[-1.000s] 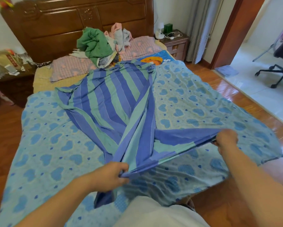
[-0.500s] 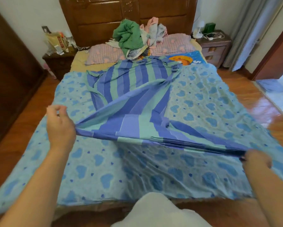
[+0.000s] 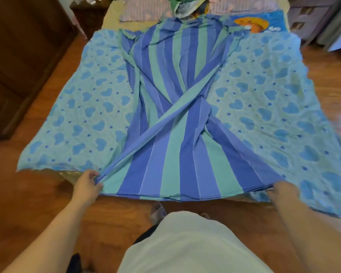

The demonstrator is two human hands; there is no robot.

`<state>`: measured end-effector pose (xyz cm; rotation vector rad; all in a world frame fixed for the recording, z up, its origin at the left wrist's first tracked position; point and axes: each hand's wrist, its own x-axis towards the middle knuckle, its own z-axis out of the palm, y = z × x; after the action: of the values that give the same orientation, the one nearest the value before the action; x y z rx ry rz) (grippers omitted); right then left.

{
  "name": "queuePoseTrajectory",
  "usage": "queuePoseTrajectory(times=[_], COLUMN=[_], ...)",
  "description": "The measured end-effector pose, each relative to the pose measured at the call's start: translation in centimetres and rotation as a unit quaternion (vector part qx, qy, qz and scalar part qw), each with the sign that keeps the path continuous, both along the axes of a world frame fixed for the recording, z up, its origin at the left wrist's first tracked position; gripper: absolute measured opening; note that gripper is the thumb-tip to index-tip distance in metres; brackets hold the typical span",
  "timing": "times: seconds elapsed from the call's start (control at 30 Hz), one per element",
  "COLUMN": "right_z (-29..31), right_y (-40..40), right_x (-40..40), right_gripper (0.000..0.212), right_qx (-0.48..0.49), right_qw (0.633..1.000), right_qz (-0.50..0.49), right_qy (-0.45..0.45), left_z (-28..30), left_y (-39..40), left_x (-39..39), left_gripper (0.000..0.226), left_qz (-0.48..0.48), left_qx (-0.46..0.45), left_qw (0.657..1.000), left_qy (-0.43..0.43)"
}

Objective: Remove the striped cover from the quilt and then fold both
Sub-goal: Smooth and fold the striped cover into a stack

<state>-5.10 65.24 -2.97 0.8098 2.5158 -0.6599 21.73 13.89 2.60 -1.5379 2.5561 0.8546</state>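
Note:
The blue and green striped cover (image 3: 177,138) lies lengthwise down the middle of the bed, on top of the light blue quilt (image 3: 81,107) with blue hearts. A diagonal fold crosses the cover near its middle. My left hand (image 3: 87,185) pinches the cover's near left corner at the foot of the bed. My right hand (image 3: 282,191) holds the near right corner, its fingers mostly hidden under the cloth. The near edge is stretched flat between both hands.
Pillows (image 3: 140,10) and a heap of clothes (image 3: 185,2) sit at the head of the bed. A dark wardrobe (image 3: 22,56) stands on the left, a nightstand (image 3: 311,18) at the far right. Wooden floor (image 3: 35,205) surrounds the bed.
Both hands have pulled the cover's near edge toward the foot of the bed and lowered it, so the cover now lies flatter and narrower. The view has tilted downward.

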Motion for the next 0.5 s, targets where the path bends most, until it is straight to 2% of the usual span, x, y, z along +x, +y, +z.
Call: queuePoseTrajectory(times=[0.03, 0.07, 0.1, 0.13, 0.17, 0.27, 0.33, 0.43, 0.5], right_z=[-0.3, -0.2, -0.4, -1.2, -1.7, -2.5, -2.4, -4.0, -4.3], right_y=[0.4, 0.8, 1.3, 2.0, 2.5, 3.3, 2.9, 3.2, 3.3], right_x=[-0.3, -1.2, -2.0, -2.7, -3.2, -4.0, -4.1, -3.6, -3.0], right_gripper=[0.038, 0.036, 0.034, 0.033, 0.034, 0.027, 0.030, 0.035, 0.036], right_qx=[-0.074, -0.200, -0.324, -0.368, -0.385, -0.399, -0.412, -0.384, -0.382], right_qw=[0.994, 0.959, 0.888, 0.850, 0.838, 0.819, 0.810, 0.841, 0.849], right_qz=[-0.073, -0.201, -0.326, -0.375, -0.385, -0.409, -0.412, -0.377, -0.361], right_qy=[0.029, 0.026, 0.036, 0.035, 0.046, 0.055, 0.064, 0.057, 0.045], left_z=[-0.1, 0.3, 0.5, 0.9, 1.3, 1.7, 1.3, 1.2, 1.3], left_y=[-0.4, -0.7, -1.0, -1.2, -1.4, -0.4, 0.3, 1.2, 2.0], left_x=[0.4, 0.6, 0.7, 0.5, 0.3, -0.4, 0.0, 0.7, 0.8], left_gripper=[0.032, 0.032, 0.034, 0.037, 0.042, 0.046, 0.042, 0.046, 0.053], left_qz=[0.027, 0.062, 0.095, 0.119, 0.131, 0.140, 0.101, -0.021, -0.049], left_qx=[-0.001, -0.004, -0.012, -0.022, -0.032, 0.012, 0.058, 0.050, 0.079], left_qw=[0.999, 0.997, 0.992, 0.987, 0.985, 0.990, 0.993, 0.998, 0.995], left_qy=[0.024, 0.049, 0.083, 0.108, 0.112, 0.031, 0.004, -0.035, -0.044])
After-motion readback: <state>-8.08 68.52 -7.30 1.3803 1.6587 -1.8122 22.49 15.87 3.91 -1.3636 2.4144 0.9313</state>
